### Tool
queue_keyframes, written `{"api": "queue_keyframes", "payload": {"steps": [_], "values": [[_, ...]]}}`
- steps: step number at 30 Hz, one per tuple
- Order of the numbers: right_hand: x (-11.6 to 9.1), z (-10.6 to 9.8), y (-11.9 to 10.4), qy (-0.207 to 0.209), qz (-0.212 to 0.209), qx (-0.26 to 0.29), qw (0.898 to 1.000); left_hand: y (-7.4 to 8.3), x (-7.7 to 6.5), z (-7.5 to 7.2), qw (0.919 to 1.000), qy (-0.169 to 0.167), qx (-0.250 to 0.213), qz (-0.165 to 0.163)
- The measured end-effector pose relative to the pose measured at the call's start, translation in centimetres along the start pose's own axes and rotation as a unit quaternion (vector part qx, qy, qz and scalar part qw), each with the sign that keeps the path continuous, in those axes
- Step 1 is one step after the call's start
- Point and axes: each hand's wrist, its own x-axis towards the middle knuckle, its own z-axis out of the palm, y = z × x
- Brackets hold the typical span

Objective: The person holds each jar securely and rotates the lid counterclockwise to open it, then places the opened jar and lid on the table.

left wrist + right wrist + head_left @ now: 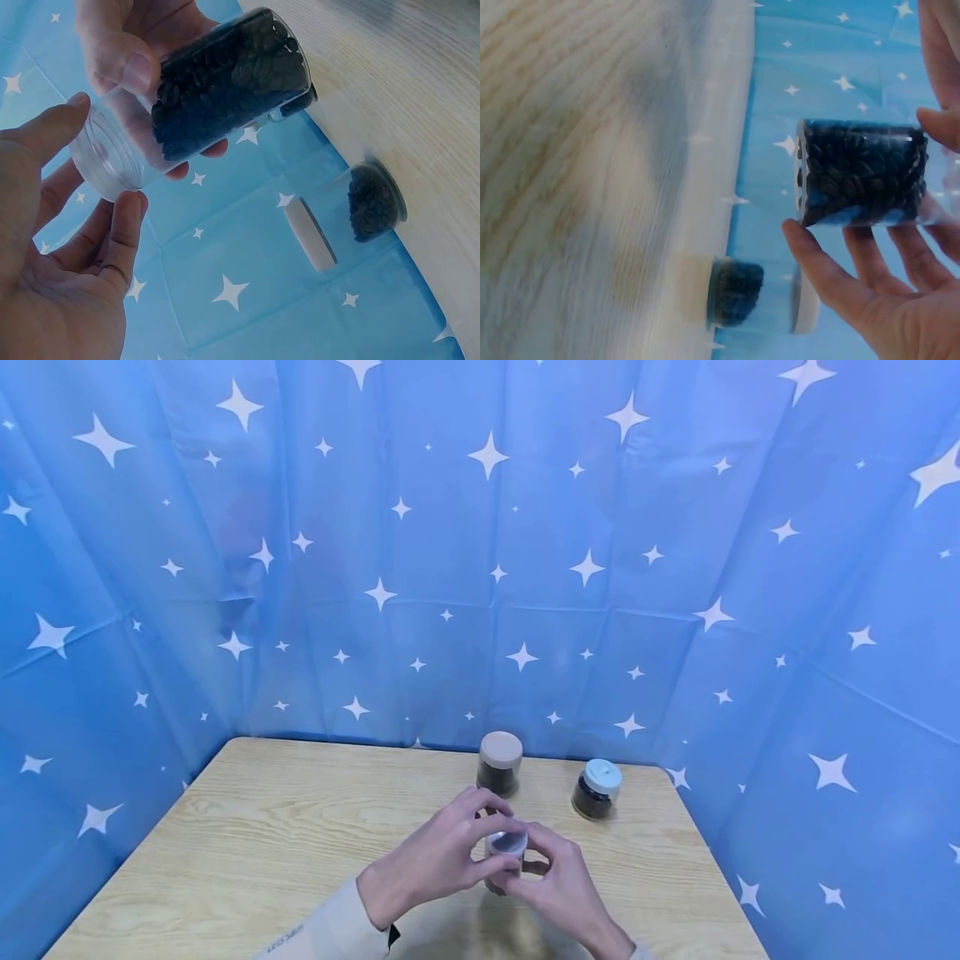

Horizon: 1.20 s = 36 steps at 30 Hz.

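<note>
A clear jar of dark beans [232, 82] stands between both hands, close over the table near its front in the head view. My left hand [442, 852] pinches its clear top rim, thumb on one side and fingertips on the other, as the left wrist view shows. Around the body curls my right hand [562, 885], its fingers [825, 262] spread along the glass in the right wrist view. The beans fill the lower part of this jar, and the part near the rim is bare glass. Fingers hide much of its side in the head view.
Just behind the hands stands a jar with a pale pinkish lid [501, 750], dark beans at its bottom. A shorter jar with a light blue lid [602, 775] is to its right. Beyond the wooden table [300, 810] hangs a blue star-patterned curtain [442, 552].
</note>
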Motion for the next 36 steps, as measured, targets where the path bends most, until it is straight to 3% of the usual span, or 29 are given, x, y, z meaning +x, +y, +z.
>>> {"api": "queue_keyframes", "payload": {"steps": [18,23,29,36], "values": [[0.1,-0.4,0.3,-0.002,0.023,-0.004,1.0,0.3,0.3,0.2,0.9996,-0.013,-0.002,-0.023],[0.2,-0.4,0.2,0.002,0.024,-0.008,1.0,0.0,0.5,0.1,0.9999,-0.006,-0.005,-0.011],[0.5,-0.1,0.2,-0.012,0.024,-0.009,1.0,-0.4,0.3,-0.5,0.9995,-0.027,-0.018,-0.003],[0.8,0.2,0.0,-0.014,0.02,-0.014,1.0,-1.0,0.0,-1.3,0.9972,-0.047,-0.025,0.053]]}}
